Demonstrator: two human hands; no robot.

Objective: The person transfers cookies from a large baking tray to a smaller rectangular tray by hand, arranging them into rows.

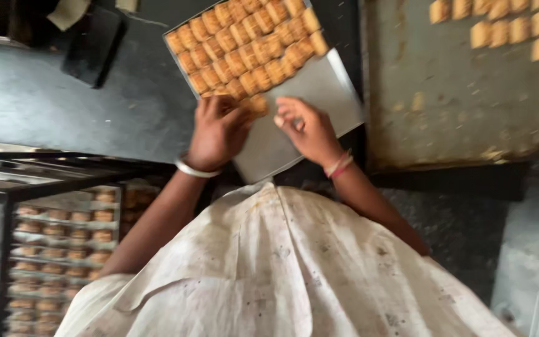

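While golden, blocky biscuits crowd the smooth metal tray, your left hand and right hand curl fingers around one biscuit.

Near half of my tray: bare, open to reach. Far half: packed biscuits. Left: rack blocks.

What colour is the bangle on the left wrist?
White or silvery bangle, seen in the head view.
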